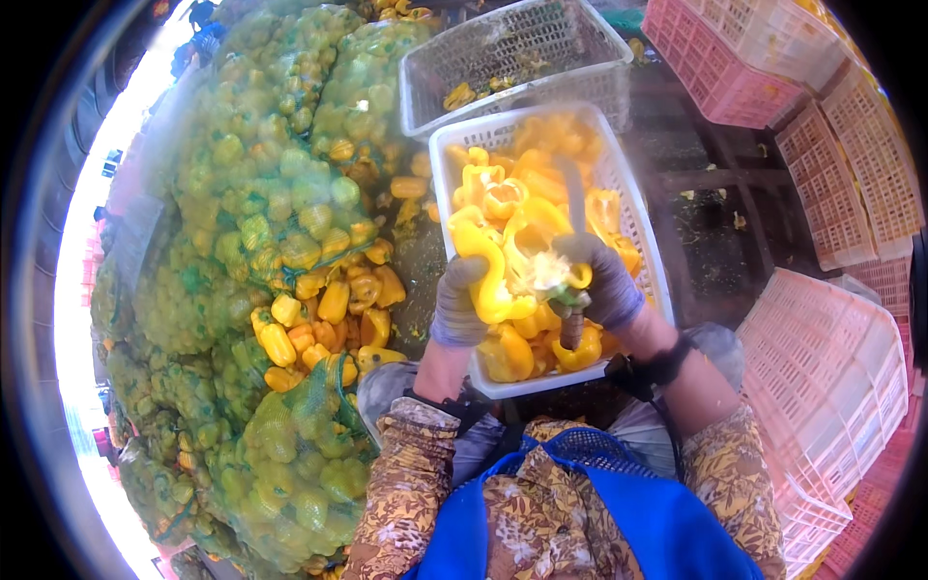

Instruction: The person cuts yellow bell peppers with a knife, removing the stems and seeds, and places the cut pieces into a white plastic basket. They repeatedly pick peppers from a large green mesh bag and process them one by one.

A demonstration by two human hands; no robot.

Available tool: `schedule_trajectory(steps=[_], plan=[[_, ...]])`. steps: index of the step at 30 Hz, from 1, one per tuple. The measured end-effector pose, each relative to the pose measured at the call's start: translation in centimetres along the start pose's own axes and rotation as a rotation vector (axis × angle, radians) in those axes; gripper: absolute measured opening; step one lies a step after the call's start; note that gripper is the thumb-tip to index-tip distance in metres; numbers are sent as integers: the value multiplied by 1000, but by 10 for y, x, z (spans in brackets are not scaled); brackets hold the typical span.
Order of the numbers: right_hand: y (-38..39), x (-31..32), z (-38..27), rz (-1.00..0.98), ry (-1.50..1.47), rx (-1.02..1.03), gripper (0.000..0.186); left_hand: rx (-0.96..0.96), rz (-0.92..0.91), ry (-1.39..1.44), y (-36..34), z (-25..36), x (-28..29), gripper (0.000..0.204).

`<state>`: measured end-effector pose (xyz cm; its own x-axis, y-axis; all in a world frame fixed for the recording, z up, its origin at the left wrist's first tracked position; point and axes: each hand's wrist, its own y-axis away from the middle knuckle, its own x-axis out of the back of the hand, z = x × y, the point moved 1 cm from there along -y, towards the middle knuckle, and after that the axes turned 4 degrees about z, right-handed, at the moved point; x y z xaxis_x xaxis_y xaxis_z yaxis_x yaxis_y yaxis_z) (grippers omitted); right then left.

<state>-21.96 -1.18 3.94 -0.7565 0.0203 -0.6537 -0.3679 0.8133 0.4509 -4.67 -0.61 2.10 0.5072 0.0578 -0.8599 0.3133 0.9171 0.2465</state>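
My gloved left hand grips a curved piece of yellow pepper. My gloved right hand is closed on a knife, its grey blade pointing away from me and its handle toward me, beside a pepper core with pale seeds and a green stem. Both hands are over a white plastic crate heaped with cut yellow peppers. Exactly which fingers hold the core I cannot tell.
Mesh sacks of peppers are piled at my left, with loose yellow peppers beside them. Another crate with scraps sits beyond mine on the dark floor. Pink and pale crates line my right.
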Motion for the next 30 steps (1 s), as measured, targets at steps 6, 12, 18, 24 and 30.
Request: schedule_trajectory(steps=[6,12,18,24,30], plan=[[-30,10,-13,-89,445,206,41,-215,-26,-243,-2,19,10,65],[-36,4,-19,363,1190,725,49,-604,163,-1108,0,16,20,55],[-33,-6,-18,307,772,296,53,-672,85,-1229,4,1,16,66],[-36,2,-3,146,1467,949,65,-444,-30,-1224,1,17,-13,104],[-34,-7,13,51,1333,915,63,-270,24,-1460,2,18,-8,65]])
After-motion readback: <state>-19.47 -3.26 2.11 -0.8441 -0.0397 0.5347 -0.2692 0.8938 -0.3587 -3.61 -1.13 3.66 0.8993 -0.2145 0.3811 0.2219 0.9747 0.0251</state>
